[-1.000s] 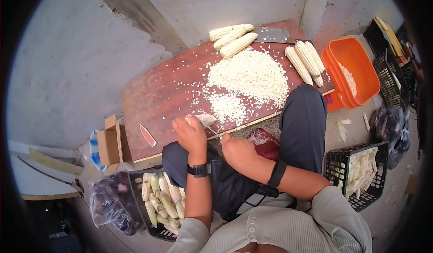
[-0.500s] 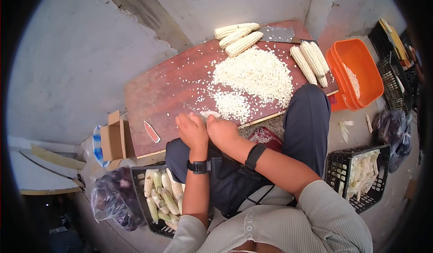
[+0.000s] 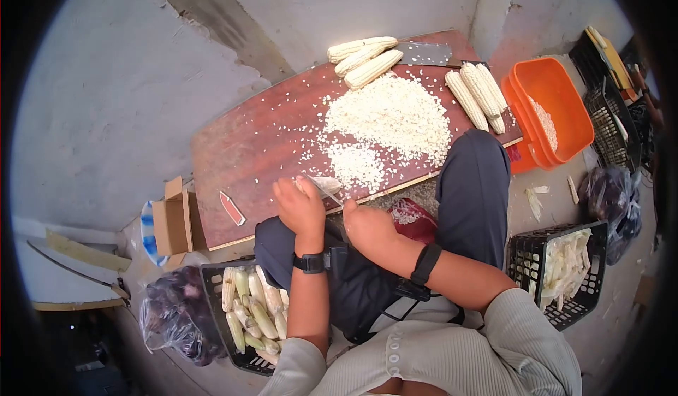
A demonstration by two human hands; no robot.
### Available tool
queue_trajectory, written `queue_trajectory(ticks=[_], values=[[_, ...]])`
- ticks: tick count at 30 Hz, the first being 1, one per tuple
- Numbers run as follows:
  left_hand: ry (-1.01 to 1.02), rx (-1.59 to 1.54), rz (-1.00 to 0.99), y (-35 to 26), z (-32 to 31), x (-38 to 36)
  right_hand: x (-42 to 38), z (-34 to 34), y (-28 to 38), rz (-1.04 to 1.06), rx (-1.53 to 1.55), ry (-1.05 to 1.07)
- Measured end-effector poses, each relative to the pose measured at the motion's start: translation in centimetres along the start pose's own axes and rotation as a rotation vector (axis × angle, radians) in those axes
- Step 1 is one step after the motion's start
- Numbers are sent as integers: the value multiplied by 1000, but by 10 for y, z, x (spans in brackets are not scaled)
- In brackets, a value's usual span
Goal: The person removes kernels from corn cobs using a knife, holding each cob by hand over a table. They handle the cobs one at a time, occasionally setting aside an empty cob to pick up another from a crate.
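My left hand (image 3: 300, 205) is closed round a corn cob (image 3: 326, 184), whose pale end sticks out to the right over the board's front edge. Just right of it, my right hand (image 3: 367, 226) grips a thin knife (image 3: 325, 191); its blade slants up and left along the cob towards my left hand. Beyond my hands, a heap of cut white kernels (image 3: 388, 117) and a smaller pile (image 3: 357, 166) lie on the red-brown board (image 3: 247, 142). Several bare cobs (image 3: 374, 69) rest behind the heap, with more cobs (image 3: 478, 96) at the right.
A cleaver (image 3: 424, 54) lies at the back of the board, a red knife-shaped item (image 3: 232, 208) at the left. An orange bucket (image 3: 575, 124) stands right. Black crates hold corn (image 3: 261, 318) and husks (image 3: 565, 269). A cardboard box (image 3: 171, 226) and plastic bags (image 3: 180, 318) are left.
My right hand has moved right and slightly down, away from my left hand. More of the blade and the cob now shows between them. The whole view has shifted slightly.
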State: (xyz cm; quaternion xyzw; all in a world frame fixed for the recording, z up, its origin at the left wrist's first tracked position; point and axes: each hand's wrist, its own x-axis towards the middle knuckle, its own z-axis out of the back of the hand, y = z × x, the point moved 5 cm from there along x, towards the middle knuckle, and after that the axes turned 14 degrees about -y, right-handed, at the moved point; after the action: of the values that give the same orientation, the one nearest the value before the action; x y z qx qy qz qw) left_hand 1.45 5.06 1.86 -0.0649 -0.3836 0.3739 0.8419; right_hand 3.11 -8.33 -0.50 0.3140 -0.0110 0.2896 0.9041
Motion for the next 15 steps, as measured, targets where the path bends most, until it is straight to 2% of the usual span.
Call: queue_trajectory(ticks=[5,9,12,15], values=[[52,-24,-33,-7,-3,4,25,-13,6,38,18,13],[44,-63,0,1,-8,7,43,-39,7,30,74,50],[23,-57,-16,6,-7,8,50,-46,9,33,68,-41],[-17,-30,-28,9,-6,5,51,-48,7,78,93,-6]])
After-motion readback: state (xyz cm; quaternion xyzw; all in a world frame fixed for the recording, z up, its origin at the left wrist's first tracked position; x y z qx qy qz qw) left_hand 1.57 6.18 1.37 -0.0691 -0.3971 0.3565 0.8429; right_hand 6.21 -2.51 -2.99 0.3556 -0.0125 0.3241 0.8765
